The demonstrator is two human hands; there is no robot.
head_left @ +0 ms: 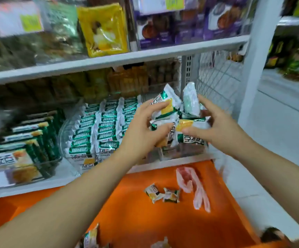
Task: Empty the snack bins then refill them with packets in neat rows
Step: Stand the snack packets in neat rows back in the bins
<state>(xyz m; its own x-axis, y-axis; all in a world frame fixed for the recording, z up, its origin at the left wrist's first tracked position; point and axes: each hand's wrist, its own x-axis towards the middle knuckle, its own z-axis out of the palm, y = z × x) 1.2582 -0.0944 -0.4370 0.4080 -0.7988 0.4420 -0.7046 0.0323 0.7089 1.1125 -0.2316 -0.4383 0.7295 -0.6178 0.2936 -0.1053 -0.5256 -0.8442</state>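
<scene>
A: Orange crate (136, 221) is nearest. A few loose packets (161, 193) are left in it, and a pink bag (191, 183) lies just beside them.
B: Hands?
A: Left hand (145, 133) and right hand (216, 126) are held close together. Both are clamped on one held bunch (189, 102) of packets, above the right bin (184, 151) at the shelf edge.
B: Progress?
A: Middle bin (62, 133) is seen filled, with neat rows (105, 126) lined up in it. Emptying is judged done and refilling well along. The right bin's fill is hidden behind the hands and cannot be told.
B: What's left?
A: The held bunch is to be laid in rows and the crate strays collected. Left bin (55, 158) is blurred and is not judged.
</scene>
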